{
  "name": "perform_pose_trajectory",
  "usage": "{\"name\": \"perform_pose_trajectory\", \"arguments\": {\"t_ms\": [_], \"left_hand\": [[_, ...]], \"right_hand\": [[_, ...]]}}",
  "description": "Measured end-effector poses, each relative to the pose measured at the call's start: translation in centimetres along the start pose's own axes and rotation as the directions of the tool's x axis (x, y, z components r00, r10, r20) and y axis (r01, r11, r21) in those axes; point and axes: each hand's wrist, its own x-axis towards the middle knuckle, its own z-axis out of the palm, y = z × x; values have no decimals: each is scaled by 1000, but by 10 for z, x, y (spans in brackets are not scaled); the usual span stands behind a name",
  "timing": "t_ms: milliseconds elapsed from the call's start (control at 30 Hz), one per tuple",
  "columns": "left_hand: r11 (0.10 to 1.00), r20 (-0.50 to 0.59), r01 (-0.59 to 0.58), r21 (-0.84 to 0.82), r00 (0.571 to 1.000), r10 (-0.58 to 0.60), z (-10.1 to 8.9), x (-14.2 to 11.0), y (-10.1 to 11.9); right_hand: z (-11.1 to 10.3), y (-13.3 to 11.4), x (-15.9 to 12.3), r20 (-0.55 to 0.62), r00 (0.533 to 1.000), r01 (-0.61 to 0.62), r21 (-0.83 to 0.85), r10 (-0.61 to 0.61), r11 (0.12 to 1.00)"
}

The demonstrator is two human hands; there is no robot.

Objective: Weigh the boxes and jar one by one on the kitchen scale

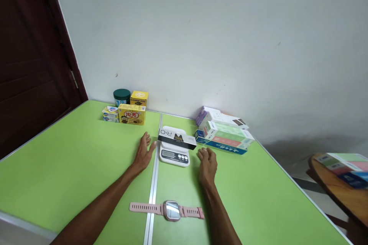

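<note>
Black-and-white box lies across the white kitchen scale, on the green tabletop. My left hand is just beside it, fingers parted, thumb toward the box. My right hand sits near its other end, fingers loosely curled; I see nothing gripped in either. Pink watch lies nearer me, strap outstretched.

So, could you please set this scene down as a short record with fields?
table: green
scale: on the table, between the hands
long box: black and white, lying across the scale
left hand: open, left of the scale
right hand: fingers bent, right of the scale
watch: pink, nearest the person
back left: jar, yellow boxes
back right: stacked boxes
</note>
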Motion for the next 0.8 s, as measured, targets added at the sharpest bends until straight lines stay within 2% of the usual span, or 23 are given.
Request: {"name": "perform_pose_trajectory", "arguments": {"t_ms": [100,233,367,433,533,667,800], "left_hand": [[1000,-36,21,6,999,-21,-9,4,-6],[996,3,-43,74,999,43,-14,1,-6],[963,94,-157,219,986,139,-8,-2,1],[945,145,-209,252,973,177,-3,-3,3],[936,193,-247,250,960,202,6,-6,8],[922,211,-305,239,943,257,19,-7,30],[898,281,-386,209,904,323,50,2,72]], "right_hand": [[-4,-4,-3,-5,995,-97,51,98,994],[-1,-20,-14,30,1000,-5,-41,6,999],[6,-32,-24,121,989,96,-52,-90,994],[10,-34,-28,170,980,112,-31,-105,993],[12,-38,-33,172,979,108,17,-109,994],[3,-49,-29,110,988,100,59,-106,993],[-27,-65,-2,-35,988,154,34,-153,987]]}}
